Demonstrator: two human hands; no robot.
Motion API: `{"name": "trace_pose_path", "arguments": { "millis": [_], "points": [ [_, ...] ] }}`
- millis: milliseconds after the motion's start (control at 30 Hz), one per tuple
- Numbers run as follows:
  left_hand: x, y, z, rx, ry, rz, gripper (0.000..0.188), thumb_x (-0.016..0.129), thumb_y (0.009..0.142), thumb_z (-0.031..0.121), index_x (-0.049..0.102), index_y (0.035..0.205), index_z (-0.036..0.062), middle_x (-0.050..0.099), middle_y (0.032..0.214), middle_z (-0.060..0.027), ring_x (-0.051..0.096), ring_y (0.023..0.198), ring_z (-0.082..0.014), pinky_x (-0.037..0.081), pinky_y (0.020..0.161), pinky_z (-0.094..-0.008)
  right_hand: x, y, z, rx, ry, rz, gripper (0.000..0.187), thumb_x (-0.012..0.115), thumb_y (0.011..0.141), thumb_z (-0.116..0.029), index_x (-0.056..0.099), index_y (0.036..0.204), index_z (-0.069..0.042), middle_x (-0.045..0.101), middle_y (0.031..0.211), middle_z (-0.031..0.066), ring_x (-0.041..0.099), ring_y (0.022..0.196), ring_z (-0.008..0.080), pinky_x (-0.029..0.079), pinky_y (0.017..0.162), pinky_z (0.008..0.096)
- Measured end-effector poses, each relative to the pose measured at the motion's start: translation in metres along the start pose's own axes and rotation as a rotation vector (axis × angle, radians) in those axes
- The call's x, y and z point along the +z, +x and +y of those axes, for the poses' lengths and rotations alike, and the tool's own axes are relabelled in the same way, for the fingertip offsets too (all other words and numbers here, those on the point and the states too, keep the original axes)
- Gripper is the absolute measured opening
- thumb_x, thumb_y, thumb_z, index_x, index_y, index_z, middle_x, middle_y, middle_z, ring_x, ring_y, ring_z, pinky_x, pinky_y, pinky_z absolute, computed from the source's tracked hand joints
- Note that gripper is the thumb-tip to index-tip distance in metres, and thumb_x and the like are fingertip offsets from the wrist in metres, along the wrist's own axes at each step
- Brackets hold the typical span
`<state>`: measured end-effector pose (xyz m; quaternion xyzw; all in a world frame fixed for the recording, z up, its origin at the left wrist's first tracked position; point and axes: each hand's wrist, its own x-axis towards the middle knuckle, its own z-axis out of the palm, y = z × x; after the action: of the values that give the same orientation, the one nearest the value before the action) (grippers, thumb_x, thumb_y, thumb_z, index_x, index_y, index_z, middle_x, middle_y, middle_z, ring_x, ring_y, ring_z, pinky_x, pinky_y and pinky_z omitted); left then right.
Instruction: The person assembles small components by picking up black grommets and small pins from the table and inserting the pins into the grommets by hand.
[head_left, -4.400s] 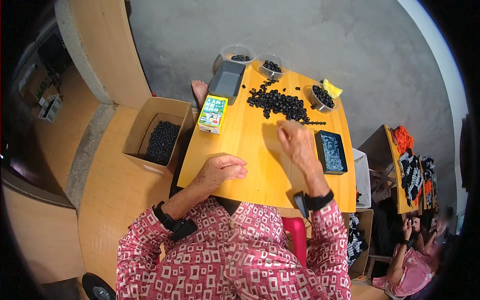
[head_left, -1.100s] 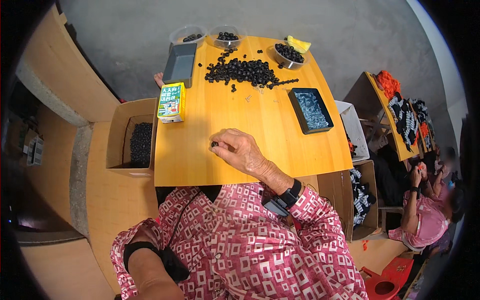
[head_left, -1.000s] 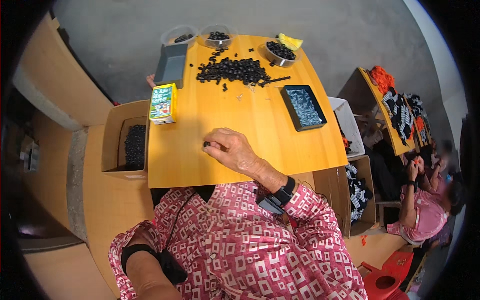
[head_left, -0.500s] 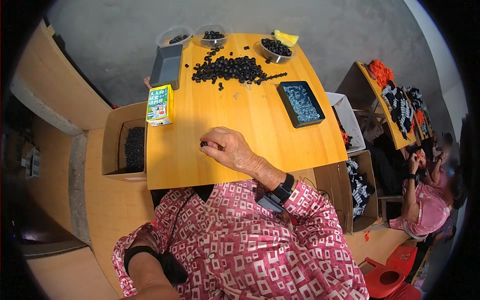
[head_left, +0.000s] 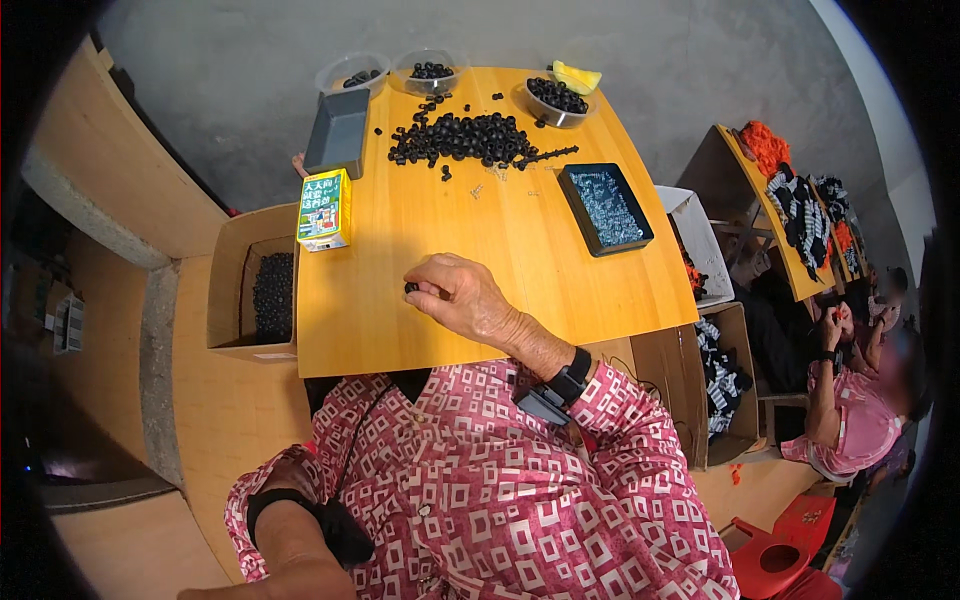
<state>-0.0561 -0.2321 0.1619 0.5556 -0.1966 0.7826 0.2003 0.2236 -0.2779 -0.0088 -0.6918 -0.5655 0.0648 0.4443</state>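
My right hand [head_left: 463, 298] rests over the near part of the wooden table [head_left: 560, 290], its fingers closed in a pinch on a small black bead-like piece [head_left: 411, 287]. A dark strap with a small device circles that wrist. At the lower left edge, my left hand [head_left: 290, 560] hangs beside my body, away from the table; its fingers are cut off by the picture's edge. Farther up the table lies a pile of black bead-like pieces [head_left: 465, 138], with a dark rod [head_left: 555, 154] of threaded-looking pieces at its right. Several tiny clear bits [head_left: 476, 191] lie nearer.
A black tray [head_left: 568, 185] of small clear pieces stands right. A grey tray [head_left: 312, 150], a yellow-green carton [head_left: 346, 215] and clear bowls [head_left: 568, 120] line the table's edges. Cardboard boxes [head_left: 225, 300] flank the table. A person [head_left: 845, 400] sits at the right near a red stool [head_left: 750, 560].
More of my left hand shows at the lower edge, reaching farther left. My right hand keeps its pinch on the black piece. The whole view has shifted slightly.
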Motion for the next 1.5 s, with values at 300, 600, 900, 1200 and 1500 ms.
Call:
{"name": "trace_pose_path", "arguments": {
  "millis": [300, 600, 900, 1200, 1500],
  "points": [
    [0.040, -0.062, -0.101, -0.925, 0.080, -0.637, 0.028, 0.060, 0.087, 0.001, 0.059, 0.115, -0.0026, 0.057, 0.125, -0.0164, 0.054, 0.119, -0.0246, 0.039, 0.105, -0.0335, -0.027, -0.002, -0.032, 0.014, 0.148, 0.202, 0.019, 0.069, 0.082, -0.009, 0.067, 0.099, 0.000, 0.062, 0.082, 0.0115, 0.063, 0.076, 0.0249, 0.052, 0.069, 0.0346],
    [0.025, -0.153, -0.119, -1.876, -0.359, -0.430, 0.026, 0.063, 0.096, 0.015, 0.063, 0.117, 0.0011, 0.067, 0.106, -0.0060, 0.065, 0.096, -0.0134, 0.052, 0.087, -0.0263, -0.018, -0.002, -0.034, -0.166, 0.053, 0.303, 0.020, 0.071, 0.079, -0.006, 0.067, 0.098, -0.001, 0.063, 0.084, 0.0109, 0.062, 0.080, 0.0268, 0.052, 0.069, 0.0357],
    [0.010, -0.180, -0.123, -2.133, -0.500, -0.245, 0.022, 0.064, 0.095, 0.015, 0.064, 0.113, 0.0039, 0.066, 0.103, -0.0034, 0.065, 0.087, -0.0092, 0.056, 0.078, -0.0222, 0.000, -0.008, -0.026, -0.212, -0.091, 0.190, 0.021, 0.070, 0.080, -0.011, 0.068, 0.100, -0.004, 0.059, 0.085, 0.0091, 0.059, 0.083, 0.0271, 0.051, 0.075, 0.0360],
    [0.008, -0.185, -0.121, -2.088, -0.436, -0.272, 0.020, 0.063, 0.095, 0.014, 0.063, 0.112, 0.0029, 0.066, 0.102, -0.0042, 0.065, 0.088, -0.0100, 0.057, 0.077, -0.0213, 0.006, -0.009, -0.015, -0.223, -0.031, 0.135, 0.023, 0.071, 0.080, -0.013, 0.068, 0.101, -0.004, 0.061, 0.085, 0.0107, 0.060, 0.083, 0.0288, 0.051, 0.075, 0.0377],
    [0.007, -0.185, -0.121, -2.110, -0.422, -0.218, 0.018, 0.062, 0.096, 0.013, 0.062, 0.109, 0.0023, 0.067, 0.100, -0.0073, 0.068, 0.089, -0.0150, 0.057, 0.078, -0.0211, -0.087, 0.023, 0.023, -0.050, -0.772, 0.475, 0.013, 0.062, 0.079, -0.006, 0.064, 0.090, 0.000, 0.062, 0.096, 0.0145, 0.060, 0.090, 0.0317, 0.052, 0.074, 0.0393]
  ]
}}
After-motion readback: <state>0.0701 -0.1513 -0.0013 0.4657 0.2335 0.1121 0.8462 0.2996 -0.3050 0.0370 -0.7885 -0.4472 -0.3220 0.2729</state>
